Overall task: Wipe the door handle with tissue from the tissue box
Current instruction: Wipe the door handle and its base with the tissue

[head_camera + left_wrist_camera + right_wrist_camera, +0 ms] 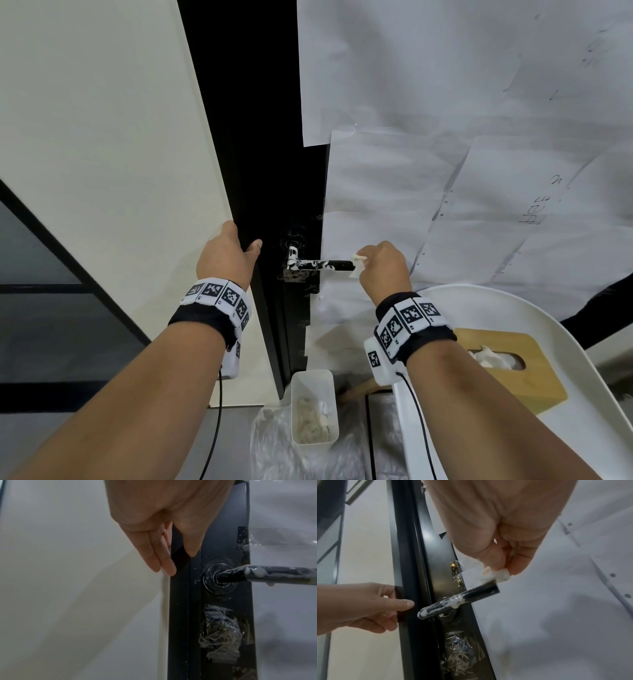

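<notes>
A black lever door handle (pixel 325 264) smeared with white foam sticks out to the right from the black door edge (pixel 274 192). My right hand (pixel 365 262) pinches a small folded white tissue (pixel 357 264) against the handle's free tip. The right wrist view shows the tissue (pixel 494 575) between thumb and fingers of the right hand (pixel 503 568), touching the end of the handle (pixel 471 599). Foam blobs sit mid-handle (pixel 254 572). My left hand (pixel 241 248) grips the door edge, thumb in front and fingers behind (pixel 161 561). A wooden tissue box (pixel 513 370) lies at lower right.
The tissue box rests on a white round seat (pixel 555 329) close to my right forearm. A white bin (pixel 313 407) with used tissues stands on the floor below the handle, on clear plastic sheeting (pixel 274 445). White paper sheets (pixel 445 171) cover the door; a cream wall (pixel 102 137) is left.
</notes>
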